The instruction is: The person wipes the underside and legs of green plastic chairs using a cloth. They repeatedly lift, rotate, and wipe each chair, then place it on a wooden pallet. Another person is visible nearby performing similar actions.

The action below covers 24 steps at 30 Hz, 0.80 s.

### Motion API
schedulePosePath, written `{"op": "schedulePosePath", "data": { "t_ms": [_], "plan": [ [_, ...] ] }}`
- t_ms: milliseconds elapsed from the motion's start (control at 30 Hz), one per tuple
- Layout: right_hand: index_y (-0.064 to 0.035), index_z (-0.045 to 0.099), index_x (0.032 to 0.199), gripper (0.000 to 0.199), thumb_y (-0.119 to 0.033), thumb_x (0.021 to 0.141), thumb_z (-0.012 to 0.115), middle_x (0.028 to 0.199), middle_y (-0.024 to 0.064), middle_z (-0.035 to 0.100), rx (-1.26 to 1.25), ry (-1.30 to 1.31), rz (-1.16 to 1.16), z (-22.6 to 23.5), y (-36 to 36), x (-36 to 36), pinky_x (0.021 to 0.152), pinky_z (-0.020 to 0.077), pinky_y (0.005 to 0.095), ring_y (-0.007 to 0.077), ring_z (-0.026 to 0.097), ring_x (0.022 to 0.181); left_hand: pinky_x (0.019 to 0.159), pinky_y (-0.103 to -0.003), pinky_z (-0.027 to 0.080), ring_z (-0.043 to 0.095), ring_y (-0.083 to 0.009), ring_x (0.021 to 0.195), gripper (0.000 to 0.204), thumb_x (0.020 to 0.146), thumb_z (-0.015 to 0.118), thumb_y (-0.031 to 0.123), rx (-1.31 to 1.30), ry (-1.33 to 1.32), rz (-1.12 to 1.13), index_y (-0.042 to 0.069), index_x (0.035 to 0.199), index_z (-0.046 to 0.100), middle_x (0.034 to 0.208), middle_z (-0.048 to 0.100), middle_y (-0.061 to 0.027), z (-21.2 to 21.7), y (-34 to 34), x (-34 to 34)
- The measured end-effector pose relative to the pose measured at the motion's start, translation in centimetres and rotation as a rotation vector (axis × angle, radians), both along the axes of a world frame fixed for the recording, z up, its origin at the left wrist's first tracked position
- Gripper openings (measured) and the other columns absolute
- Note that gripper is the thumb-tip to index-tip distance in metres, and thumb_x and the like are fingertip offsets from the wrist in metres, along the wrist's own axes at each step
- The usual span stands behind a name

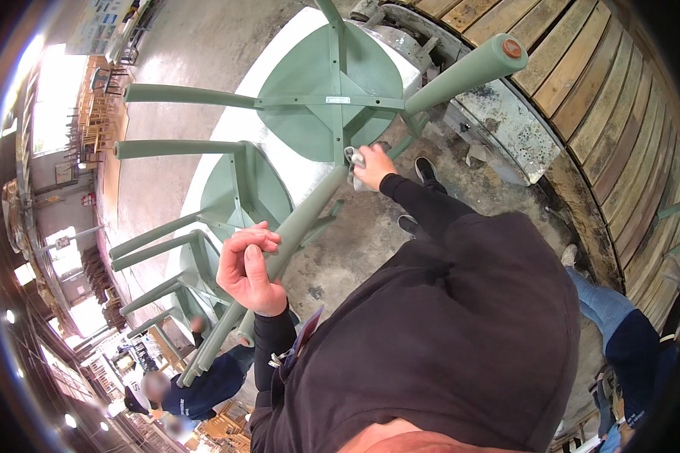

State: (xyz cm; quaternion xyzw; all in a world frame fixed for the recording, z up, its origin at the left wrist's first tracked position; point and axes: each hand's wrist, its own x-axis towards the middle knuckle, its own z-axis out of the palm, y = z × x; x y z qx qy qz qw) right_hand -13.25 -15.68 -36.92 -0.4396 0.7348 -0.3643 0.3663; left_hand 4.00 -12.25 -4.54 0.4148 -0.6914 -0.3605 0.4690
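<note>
A green chair (287,124) stands upside down with its round seat lowest and its legs sticking up and outward. My right hand (374,167) is closed around a crumpled pale cloth (355,160), pressed where a near leg meets the crossed braces. Along that same thick leg (310,202), further toward its free end, is my left hand (251,270). Its fingers are curled in and the thumb is up; nothing shows in them. The fingertips are at the leg's side, and whether they touch it I cannot tell.
More upturned green chairs (238,189) stand in a row to the left on a white surface (211,170). A curved wooden slat platform (574,75) runs along the right. Another person (211,385) is at the lower left, one more (619,325) at the right.
</note>
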Motion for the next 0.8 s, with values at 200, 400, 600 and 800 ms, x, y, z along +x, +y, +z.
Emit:
{"op": "schedulePosePath", "data": {
  "t_ms": [200, 400, 600, 800],
  "plan": [
    [-0.0095, 0.061, 0.135, 0.049, -0.017, 0.087, 0.067, 0.13, 0.0161, 0.052, -0.114, 0.824, 0.048, -0.8, -1.9, -7.6, 0.093, 0.0535, 0.0479, 0.0377, 0.055, 0.116, 0.096, -0.05, 0.052, 0.067, -0.022, 0.077, 0.017, 0.096, 0.056, 0.011, -0.007, 0.064, -0.06, -0.003, 0.094, 0.065, 0.079, 0.066, -0.0113, -0.2, 0.0, -0.8],
    [-0.0018, 0.075, 0.109, 0.036, -0.024, 0.082, 0.067, 0.125, 0.0249, 0.063, 0.245, 0.366, 0.538, 2.3, -0.2, -0.2, 0.093, 0.0554, 0.0515, 0.0455, 0.066, 0.111, 0.098, -0.048, 0.051, 0.066, -0.02, 0.078, 0.014, 0.095, 0.056, 0.008, 0.002, -0.001, 0.006, -0.003, 0.096, 0.066, 0.079, 0.067, -0.0105, -0.1, -0.1, -0.1],
    [-0.0001, 0.073, 0.088, 0.038, -0.036, 0.076, 0.072, 0.091, 0.0265, 0.071, -0.177, -0.136, -0.047, 8.9, -6.8, -3.1, 0.082, 0.0547, 0.046, 0.041, 0.07, 0.086, 0.097, -0.046, 0.051, 0.066, -0.0188, 0.077, 0.012, 0.092, 0.055, 0.002, 0.022, 0.03, 0.03, -0.003, 0.093, 0.066, 0.079, 0.067, -0.009, 0.3, -0.1, -0.2],
    [-0.009, 0.064, 0.129, 0.052, -0.034, 0.084, 0.07, 0.144, 0.0232, 0.054, -0.106, 0.285, -0.412, 8.5, -23.5, -15.5, 0.103, 0.0486, 0.0484, 0.0394, 0.059, 0.121, 0.093, -0.048, 0.053, 0.066, -0.0221, 0.074, 0.009, 0.084, 0.058, -0.002, 0.113, -0.003, 0.041, -0.002, 0.09, 0.065, 0.078, 0.067, -0.011, 0.2, -0.5, -1.1]
  ]
}}
